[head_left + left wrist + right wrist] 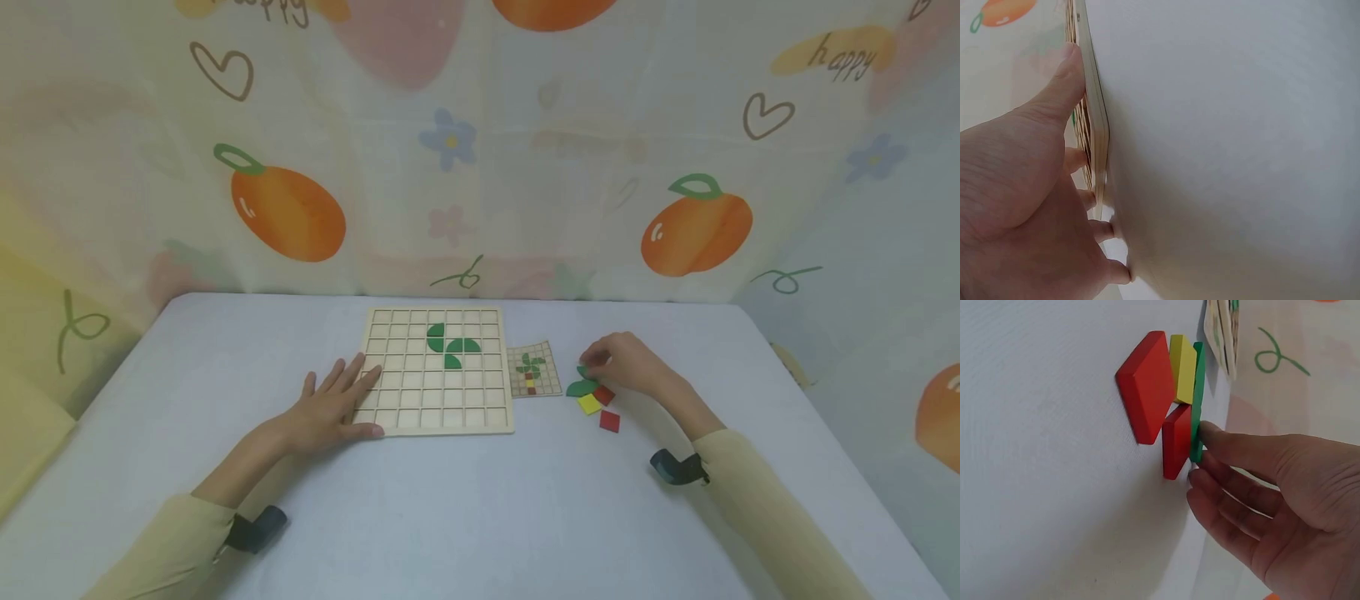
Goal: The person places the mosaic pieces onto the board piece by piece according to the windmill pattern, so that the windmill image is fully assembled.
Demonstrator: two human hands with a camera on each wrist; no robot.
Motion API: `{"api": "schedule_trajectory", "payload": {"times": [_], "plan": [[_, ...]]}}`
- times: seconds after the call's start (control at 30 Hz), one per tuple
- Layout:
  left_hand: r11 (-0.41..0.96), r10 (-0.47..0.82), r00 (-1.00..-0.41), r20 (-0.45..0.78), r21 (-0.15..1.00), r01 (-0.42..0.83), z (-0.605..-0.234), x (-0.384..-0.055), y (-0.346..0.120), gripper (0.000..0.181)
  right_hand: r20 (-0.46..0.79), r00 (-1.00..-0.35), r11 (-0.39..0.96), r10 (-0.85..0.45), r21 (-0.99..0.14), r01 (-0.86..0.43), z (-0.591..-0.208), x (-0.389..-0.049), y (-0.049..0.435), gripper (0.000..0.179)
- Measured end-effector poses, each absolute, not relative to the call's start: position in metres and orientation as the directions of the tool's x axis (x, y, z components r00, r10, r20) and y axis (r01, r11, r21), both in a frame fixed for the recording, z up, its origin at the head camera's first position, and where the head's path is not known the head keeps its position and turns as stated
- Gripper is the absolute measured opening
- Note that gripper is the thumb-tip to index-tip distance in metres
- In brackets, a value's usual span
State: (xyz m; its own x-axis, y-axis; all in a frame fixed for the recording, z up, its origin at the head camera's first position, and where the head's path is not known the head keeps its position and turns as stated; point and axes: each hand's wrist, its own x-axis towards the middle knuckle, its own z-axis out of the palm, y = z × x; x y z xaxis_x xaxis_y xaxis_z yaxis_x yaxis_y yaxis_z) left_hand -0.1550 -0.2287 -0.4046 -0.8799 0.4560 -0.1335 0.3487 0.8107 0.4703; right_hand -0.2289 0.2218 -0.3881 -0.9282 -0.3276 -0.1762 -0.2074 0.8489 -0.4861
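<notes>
My left hand [322, 412] lies with fingers spread over the left edge of a wooden grid board [435, 421]. In the left wrist view its thumb rests on the board's near edge. Several green quarter-round pieces [471, 345] sit in the board's upper squares. On the right, my right hand [626, 362] pinches a green piece [582, 372] between thumb and fingers, low over the table. Close by lie another green piece [581, 389], a yellow square [588, 404] and two red squares [1147, 387], one of them right beside the fingertips.
A small pattern card [534, 371] lies against the board's right side, showing a green pinwheel above a red and yellow stem. A white cloth covers the table [465, 517]. Behind it hangs a printed curtain [525, 200].
</notes>
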Motion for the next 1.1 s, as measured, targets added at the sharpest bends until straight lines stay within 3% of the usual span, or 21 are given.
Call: {"api": "schedule_trajectory", "payload": {"times": [0.9, 1.1], "plan": [[0.809, 0.447, -0.886, -0.127, 0.481, 0.339, -0.408, -0.155, -0.231, 0.096, -0.195, -0.887, 0.803, -0.418, -0.536, -0.261, -0.386, -0.226, 0.226, 0.027], [0.809, 0.445, -0.886, -0.128, 0.481, 0.337, -0.407, -0.154, -0.231, 0.095, -0.175, -0.904, 0.819, -0.39, -0.515, -0.253, -0.378, -0.227, 0.224, 0.023]]}}
